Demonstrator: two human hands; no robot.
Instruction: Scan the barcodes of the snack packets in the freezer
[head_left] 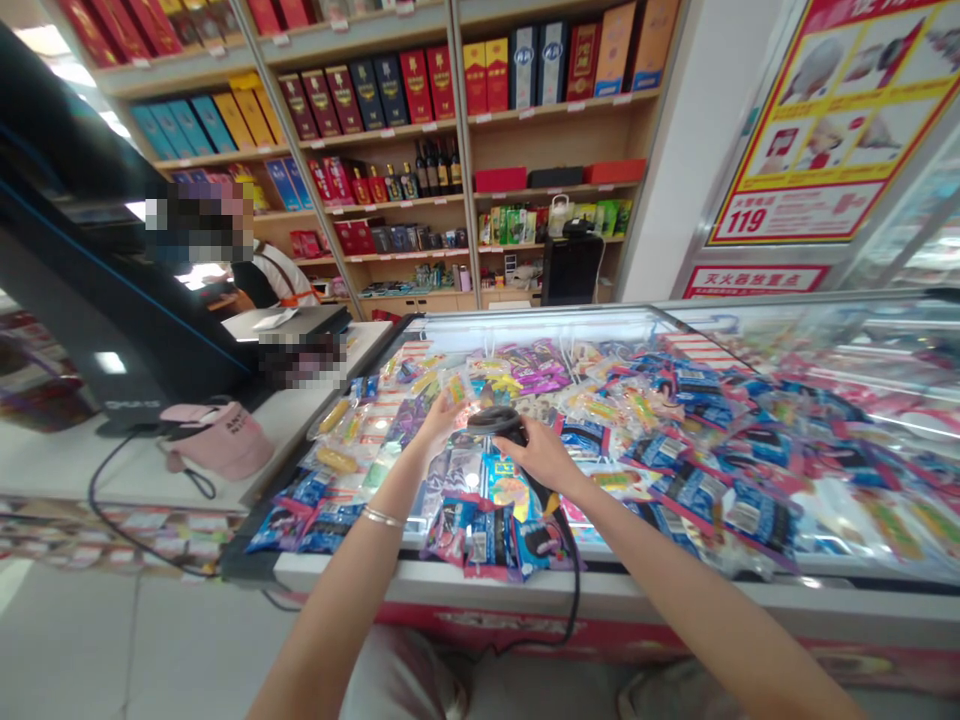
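Note:
In my right hand is a black handheld barcode scanner, fingers wrapped round its handle, with its cable hanging down over the freezer's front edge. My left hand pinches a small clear-wrapped snack packet with yellow on it, just left of the scanner head. A reddish glow falls between the scanner and that packet. Both hands are above a chest freezer full of wrapped packets. A blue packet lies under the scanner, and several dark blue and pink packets lie at the near edge.
On the left, a counter carries a pink pouch and a large black checkout machine. Another person is behind it. Shelves of boxes and bottles line the back. More blue packets fill the freezer's right side.

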